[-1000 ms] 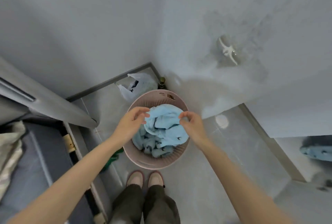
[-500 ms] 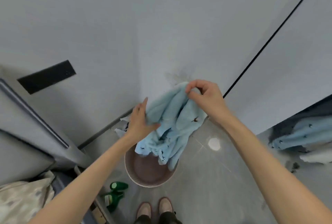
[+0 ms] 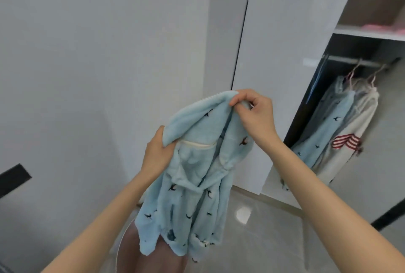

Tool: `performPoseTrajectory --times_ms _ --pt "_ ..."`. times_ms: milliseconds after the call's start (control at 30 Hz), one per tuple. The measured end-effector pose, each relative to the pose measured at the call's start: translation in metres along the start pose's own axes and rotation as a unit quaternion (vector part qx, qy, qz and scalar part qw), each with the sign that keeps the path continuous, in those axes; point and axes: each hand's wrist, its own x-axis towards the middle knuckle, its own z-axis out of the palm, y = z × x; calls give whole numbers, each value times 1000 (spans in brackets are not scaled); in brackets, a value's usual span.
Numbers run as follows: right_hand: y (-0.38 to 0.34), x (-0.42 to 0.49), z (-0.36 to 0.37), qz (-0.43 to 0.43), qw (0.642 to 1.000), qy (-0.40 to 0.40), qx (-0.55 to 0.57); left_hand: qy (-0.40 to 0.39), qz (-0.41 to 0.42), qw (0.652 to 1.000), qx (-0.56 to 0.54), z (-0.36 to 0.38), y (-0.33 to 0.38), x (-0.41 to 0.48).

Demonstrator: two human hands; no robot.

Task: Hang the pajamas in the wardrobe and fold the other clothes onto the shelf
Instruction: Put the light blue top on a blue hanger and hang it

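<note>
Two bare hands held up a light blue fleece pajama piece (image 3: 192, 196) printed with small dark figures, in the middle of the view. Far to the left of the pajama piece, a black slot (image 3: 13, 179) sat in a pale grey wall. At the garment's left edge, the left hand (image 3: 156, 154) gripped a fold of the fabric, thumb in front and fingers hidden behind. Directly below the garment's hanging hem, part of a pinkish laundry basket (image 3: 142, 253) showed; whether the hem touched it could not be told. At the garment's top right corner, the right hand (image 3: 256, 117) pinched the upper edge between thumb and curled fingers, higher than the left hand. Behind and to the right of the garment stood a closed white wardrobe door (image 3: 285, 53). Farther right, the open wardrobe showed a matching blue garment (image 3: 324, 136) and a white garment with red stripes (image 3: 350, 147) on hangers from a rail (image 3: 355, 61). Above them, a shelf (image 3: 368, 34) carried something pink (image 3: 383, 27).
</note>
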Motion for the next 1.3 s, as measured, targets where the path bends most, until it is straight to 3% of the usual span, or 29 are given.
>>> performPoseTrajectory --times_ms 233,533,733,900,1133,1300 --pt "4 6 -127 -78 984 120 -104 1 78 997 -24 91 104 2" --pt "74 -26 -257 24 971 119 -207 -36 87 995 45 223 134 -15" --pt "119 -22 -293 91 966 108 -216 -86 64 992 69 273 134 1" --pt "162 2 -311 97 957 133 -238 -137 56 988 44 314 130 35" --pt "240 54 -327 166 943 139 -251 -215 57 975 1 383 119 112" --pt "290 94 -335 221 932 109 -266 -275 78 958 30 425 114 172"
